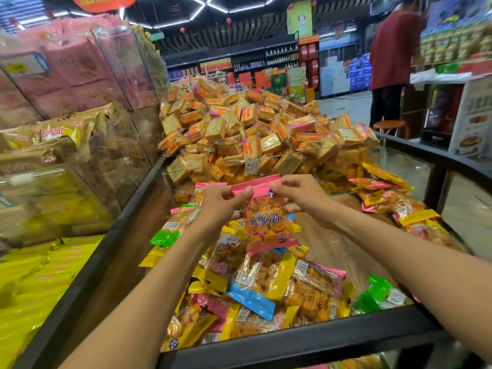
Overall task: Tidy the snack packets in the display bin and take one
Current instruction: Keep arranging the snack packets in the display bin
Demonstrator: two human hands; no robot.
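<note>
This is a shop with bright lights on the ceiling and full shelves far at the back. The left hand (222,202) and the right hand (302,194) are up in the air over the display bin (292,339), and together they hold 1 pink snack packet (266,217) by its top edge. The left thumb and fingers pinch the left end of that pink strip, and the right fingers pinch the right end, so the packet hangs down between the 2 hands. Right under the hands lie more snack packets (255,283) in yellow, blue, pink and green, all mixed up on the wooden floor of the bin. Just past the hands, behind a clear wall, is a big heap of little square orange packs (247,129). To the left of the left hand stand clear boxes with pink bags (74,67). Far off past the right hand stands a person in a red shirt (391,51).
</note>
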